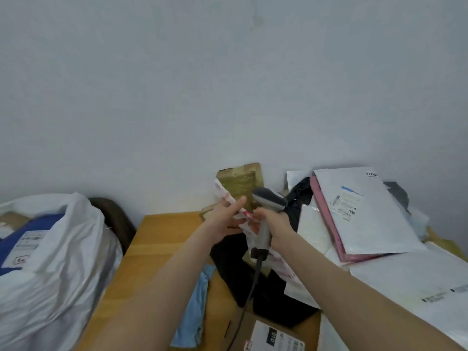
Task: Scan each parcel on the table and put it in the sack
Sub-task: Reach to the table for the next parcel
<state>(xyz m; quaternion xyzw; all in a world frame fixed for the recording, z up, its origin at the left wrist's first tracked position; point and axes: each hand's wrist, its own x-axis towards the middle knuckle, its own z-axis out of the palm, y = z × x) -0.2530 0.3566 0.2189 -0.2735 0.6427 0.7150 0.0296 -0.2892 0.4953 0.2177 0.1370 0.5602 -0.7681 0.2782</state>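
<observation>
My left hand (226,217) grips a white parcel with red print (225,195), holding it up over the wooden table (157,239). My right hand (276,225) is wrapped round the handle of a grey barcode scanner (268,198), whose head sits just right of the parcel; its cable hangs down toward me. The white sack (58,262) stands open at the left of the table, with a blue parcel (27,239) inside it. The parcel's label side is hidden from me.
Several parcels are piled on the table's right: a white mailer with a label (362,214), a pink one (326,219) beneath it, black bags (253,282), a cardboard box (276,335) near me, a light blue bag (195,310). A taped brown box (240,181) leans against the wall.
</observation>
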